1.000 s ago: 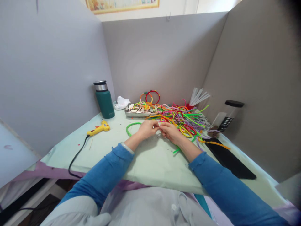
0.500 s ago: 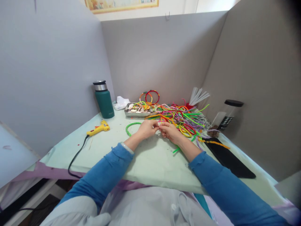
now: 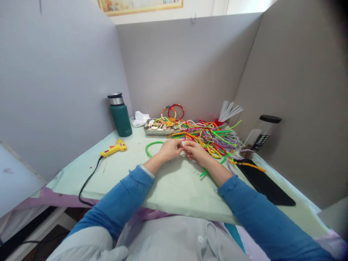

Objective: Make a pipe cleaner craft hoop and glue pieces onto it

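While both hands meet near the middle of the frame, the fingertips of each one are pressed together in a small pinch. The left hand (image 3: pixel 170 148) and the right hand (image 3: pixel 197 151) are almost touching. What sits between the tips is too small to see. A bit of a pink pipe cleaner (image 3: pixel 185 139) shows just past them, but I cannot tell if they hold it or if it is part of the pipe-cleaner pile (image 3: pixel 206 132), right of center.

A bent green pipe cleaner (image 3: pixel 148 149) lies on the table (image 3: pixel 174 192), left of center. Its right part goes out of sight behind the left hand, so I cannot see if it makes a whole ring.

These pipe cleaners should be very light, soft and fuzzy outside, with a thin wire in the middle. They should bend with a little push and then keep that shape. The fuzz should not be slippery, and they should not break if dropped, but a hard squeeze could leave a kink. The cut ends may be pokey. A good hold would be a soft pinch close to an end, with the other hand pinching nearby to stop it from turning. For the green one, the bare left side of the curve looks easy to grab.
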Demonstrator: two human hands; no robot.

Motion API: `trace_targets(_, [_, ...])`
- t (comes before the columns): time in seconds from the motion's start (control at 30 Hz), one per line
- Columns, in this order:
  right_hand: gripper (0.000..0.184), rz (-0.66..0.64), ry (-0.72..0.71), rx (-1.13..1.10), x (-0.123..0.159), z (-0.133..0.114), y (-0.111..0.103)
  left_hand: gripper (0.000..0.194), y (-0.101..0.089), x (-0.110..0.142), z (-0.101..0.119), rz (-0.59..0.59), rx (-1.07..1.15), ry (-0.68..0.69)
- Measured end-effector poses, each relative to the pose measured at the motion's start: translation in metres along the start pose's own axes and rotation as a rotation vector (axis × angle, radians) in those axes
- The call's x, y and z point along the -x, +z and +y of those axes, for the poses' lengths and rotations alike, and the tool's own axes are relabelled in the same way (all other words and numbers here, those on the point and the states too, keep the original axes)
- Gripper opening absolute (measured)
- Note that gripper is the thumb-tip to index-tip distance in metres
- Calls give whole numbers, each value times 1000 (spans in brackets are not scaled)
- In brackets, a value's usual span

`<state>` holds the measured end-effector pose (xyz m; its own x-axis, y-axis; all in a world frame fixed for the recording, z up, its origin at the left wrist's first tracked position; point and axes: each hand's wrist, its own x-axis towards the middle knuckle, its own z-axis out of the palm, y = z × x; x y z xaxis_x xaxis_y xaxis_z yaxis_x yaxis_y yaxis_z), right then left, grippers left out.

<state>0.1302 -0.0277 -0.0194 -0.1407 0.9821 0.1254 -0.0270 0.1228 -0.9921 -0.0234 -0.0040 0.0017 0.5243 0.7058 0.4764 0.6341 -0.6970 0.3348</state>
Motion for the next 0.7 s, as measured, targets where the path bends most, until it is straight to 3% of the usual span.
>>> trace_targets(0.7, [8,43,-22,221,2,-2,5,17,4,0,-4,-45,-46,-3])
